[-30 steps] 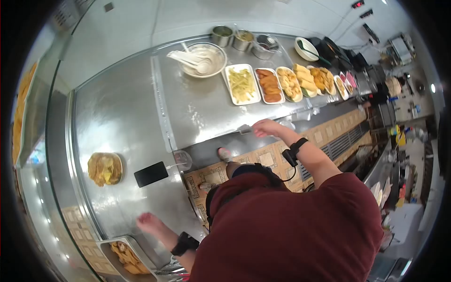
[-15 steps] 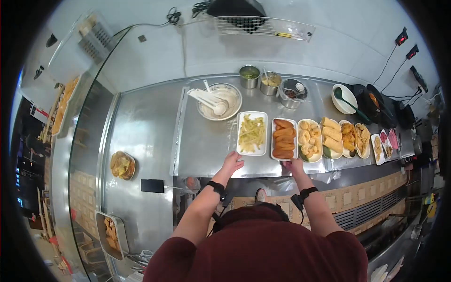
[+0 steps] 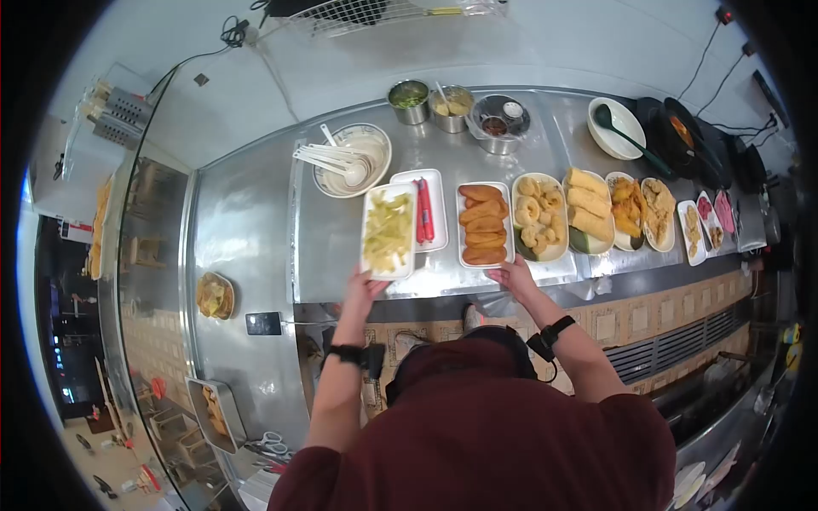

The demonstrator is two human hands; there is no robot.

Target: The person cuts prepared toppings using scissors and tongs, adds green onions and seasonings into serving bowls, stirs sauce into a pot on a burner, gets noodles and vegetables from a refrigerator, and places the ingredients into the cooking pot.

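My left hand (image 3: 365, 288) grips the near edge of a white tray of pale green strips (image 3: 388, 232), which is tilted and overlaps another tray. That other white tray (image 3: 434, 182) shows from behind it, with red wrapped sticks (image 3: 424, 211) lying in it. At the near right corner of a white tray of browned, elongated pieces (image 3: 484, 226), my right hand (image 3: 509, 277) has its fingers closed on the rim. Just right of that hand is an oval dish of pale rings (image 3: 539, 217), followed by a dish of yellow rolls (image 3: 590, 209).
A patterned bowl with white spoons (image 3: 351, 160) stands behind on the left. Metal pots (image 3: 409, 102) line the wall, with a white bowl and green ladle (image 3: 615, 129) farther right. More food dishes (image 3: 658, 215) continue rightward. A phone (image 3: 263, 324) lies on the left counter.
My left hand has taken hold of the tray of green strips and moved it left, uncovering the tray with red sticks. My right hand stays at the browned pieces' tray. The view has shifted.
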